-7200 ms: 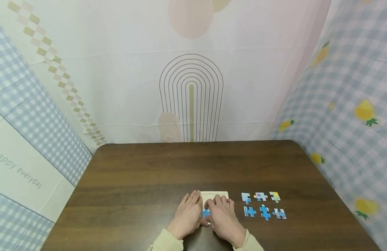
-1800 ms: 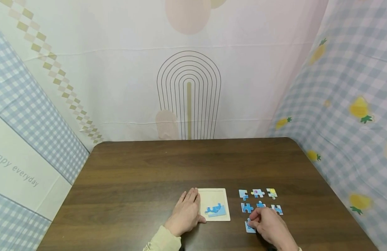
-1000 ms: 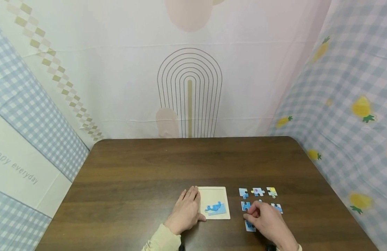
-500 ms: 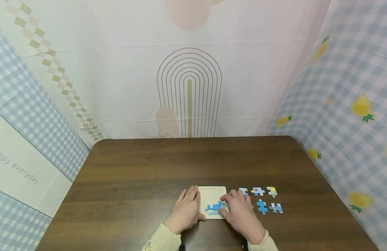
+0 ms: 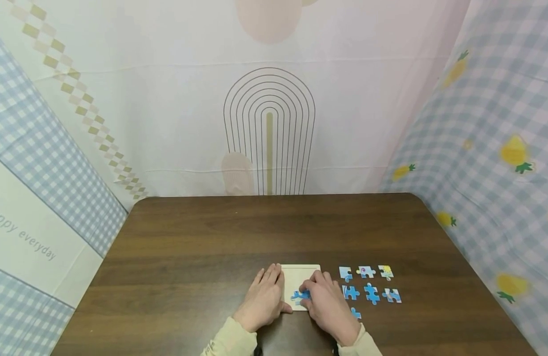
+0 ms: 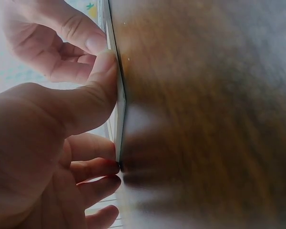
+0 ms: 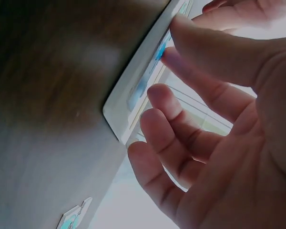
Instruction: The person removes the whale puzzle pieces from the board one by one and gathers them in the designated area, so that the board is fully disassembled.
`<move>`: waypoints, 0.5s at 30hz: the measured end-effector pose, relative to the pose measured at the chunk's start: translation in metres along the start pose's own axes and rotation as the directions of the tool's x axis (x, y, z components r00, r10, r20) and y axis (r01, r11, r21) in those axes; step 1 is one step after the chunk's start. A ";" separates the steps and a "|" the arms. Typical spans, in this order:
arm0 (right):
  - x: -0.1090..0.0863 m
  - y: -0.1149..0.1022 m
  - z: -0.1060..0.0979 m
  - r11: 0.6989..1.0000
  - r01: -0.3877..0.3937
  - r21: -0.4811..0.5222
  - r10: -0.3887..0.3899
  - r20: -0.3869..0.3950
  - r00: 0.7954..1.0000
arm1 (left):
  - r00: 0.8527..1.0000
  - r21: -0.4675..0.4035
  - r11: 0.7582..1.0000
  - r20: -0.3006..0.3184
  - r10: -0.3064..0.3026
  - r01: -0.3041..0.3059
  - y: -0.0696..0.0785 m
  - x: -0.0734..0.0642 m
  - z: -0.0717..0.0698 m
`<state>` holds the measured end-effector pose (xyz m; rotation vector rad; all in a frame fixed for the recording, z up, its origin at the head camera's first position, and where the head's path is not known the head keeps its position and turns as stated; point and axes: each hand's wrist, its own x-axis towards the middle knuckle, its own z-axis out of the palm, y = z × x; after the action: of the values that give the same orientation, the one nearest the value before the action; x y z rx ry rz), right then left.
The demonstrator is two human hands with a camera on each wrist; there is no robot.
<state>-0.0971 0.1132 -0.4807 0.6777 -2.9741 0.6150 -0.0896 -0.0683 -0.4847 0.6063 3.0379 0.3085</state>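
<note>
A pale wooden puzzle tray (image 5: 296, 273) lies on the table, with blue puzzle pieces in its lower part. My left hand (image 5: 261, 301) rests along the tray's left edge, fingers straight, its thumb on the near edge. Over the tray's lower right, my right hand (image 5: 325, 301) pinches a blue puzzle piece (image 5: 299, 294) with thumb and index finger. In the right wrist view the index fingertip touches the blue piece (image 7: 160, 50) and the thumb lies over the tray's near edge. Part of the pieces in the tray is hidden by the right hand.
Right of the tray, loose puzzle pieces lie in two rows, among them a yellow-patterned one (image 5: 386, 271) and a blue one (image 5: 371, 293). Another piece (image 5: 356, 313) lies nearer, partly behind the right hand. The brown table (image 5: 198, 247) meets patterned curtains at its back and sides.
My right hand has moved left from the loose pieces onto the tray, and within the last half second slightly further left. The left hand has stayed at the tray's left edge.
</note>
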 end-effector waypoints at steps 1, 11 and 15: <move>0.000 0.000 0.000 1.000 -0.004 0.001 0.004 0.003 1.000 | 1.000 0.000 1.000 -0.002 0.001 -0.001 0.000 0.000 0.000; 0.002 -0.002 0.001 0.999 -0.015 -0.048 0.017 0.033 0.999 | 1.000 0.007 1.000 0.001 -0.002 0.002 0.000 0.000 0.000; 0.003 -0.003 0.001 0.998 -0.007 -0.067 0.009 0.023 1.000 | 1.000 0.012 1.000 0.000 -0.002 0.002 0.000 0.000 0.000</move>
<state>-0.0982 0.1091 -0.4801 0.6726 -3.0046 0.5085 -0.0893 -0.0683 -0.4844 0.6040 3.0425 0.2911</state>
